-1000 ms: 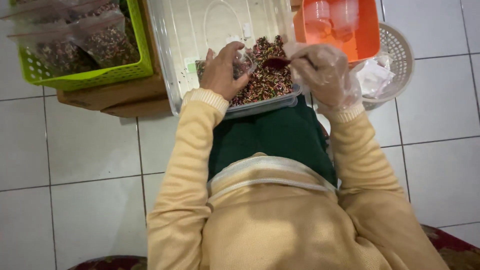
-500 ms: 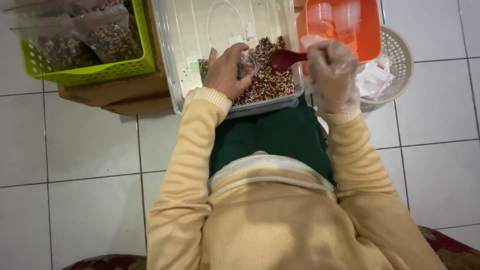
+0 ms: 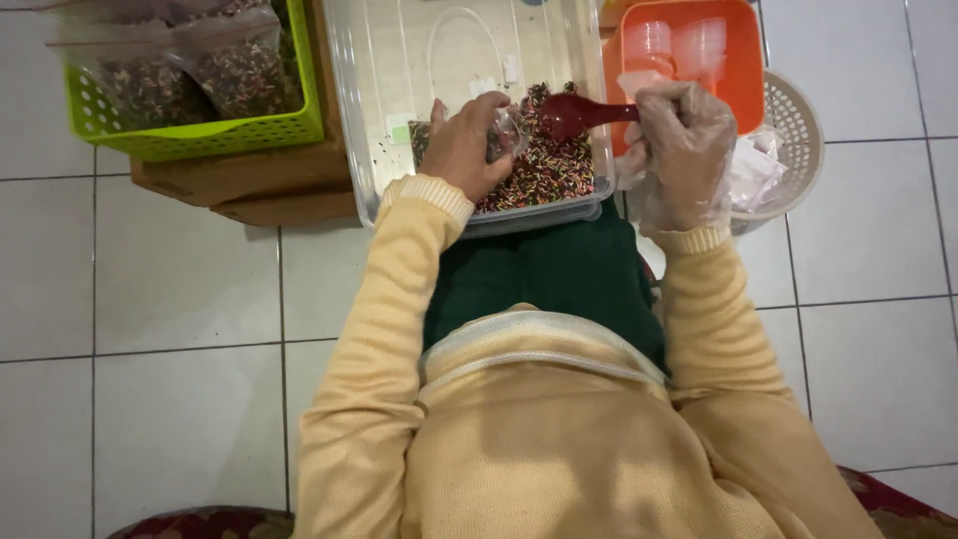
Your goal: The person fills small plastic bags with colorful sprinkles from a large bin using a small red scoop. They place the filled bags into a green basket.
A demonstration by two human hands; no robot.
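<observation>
My left hand (image 3: 465,148) grips a small clear plastic bag (image 3: 505,133) partly filled with coloured sprinkles, held over the clear plastic tub (image 3: 399,60). A heap of coloured sprinkles (image 3: 547,172) lies in the tub's near right part. My right hand (image 3: 681,140), in a thin clear glove, holds a dark red spoon (image 3: 574,113) by its handle, with the bowl just right of the bag's mouth and above the heap.
A green basket (image 3: 190,135) with filled sprinkle bags stands at the upper left on a brown wooden board (image 3: 249,185). An orange tray (image 3: 743,70) with clear cups and a white round basket (image 3: 798,130) sit at the right. White floor tiles surround me.
My right hand drew back to the right and turned, bringing the red spoon into full view above the sprinkles. The left hand kept hold of the bag. The view shifted slightly.
</observation>
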